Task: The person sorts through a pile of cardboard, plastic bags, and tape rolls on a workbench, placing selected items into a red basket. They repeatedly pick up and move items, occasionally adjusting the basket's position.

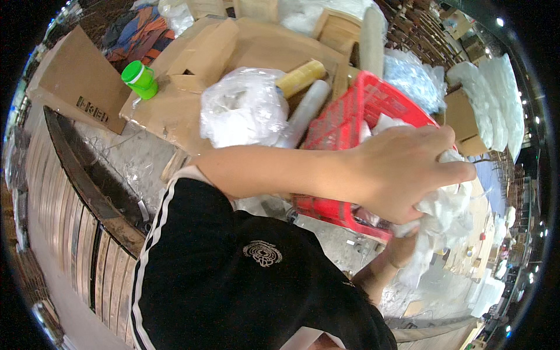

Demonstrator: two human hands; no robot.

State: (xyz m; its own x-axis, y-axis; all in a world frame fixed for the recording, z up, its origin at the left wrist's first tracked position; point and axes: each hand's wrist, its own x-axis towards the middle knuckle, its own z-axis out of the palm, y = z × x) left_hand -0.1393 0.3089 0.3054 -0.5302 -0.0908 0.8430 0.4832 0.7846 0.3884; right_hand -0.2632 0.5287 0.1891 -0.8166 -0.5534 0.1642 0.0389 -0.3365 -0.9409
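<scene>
My left hand (402,172) reaches across from the left and is closed on a crumpled bundle of white wrapping sheet (449,213), held just over the near right corner of a red plastic basket (344,119). My right hand (401,246) comes up from below, right under the bundle and touching it. Its fingers are hidden by the sheet and by my left hand. More white sheet lies inside the basket. My black sleeve with white stripes fills the lower middle.
Behind the basket lie a knotted clear plastic bag (245,108), a yellowish tape roll (300,77), a white foam tube (308,111) and flat cardboard boxes (204,49). A green-lidded jar (140,79) stands at the left. Bags of bubble wrap (417,79) pile at the right. A wooden frame (87,181) runs along the left.
</scene>
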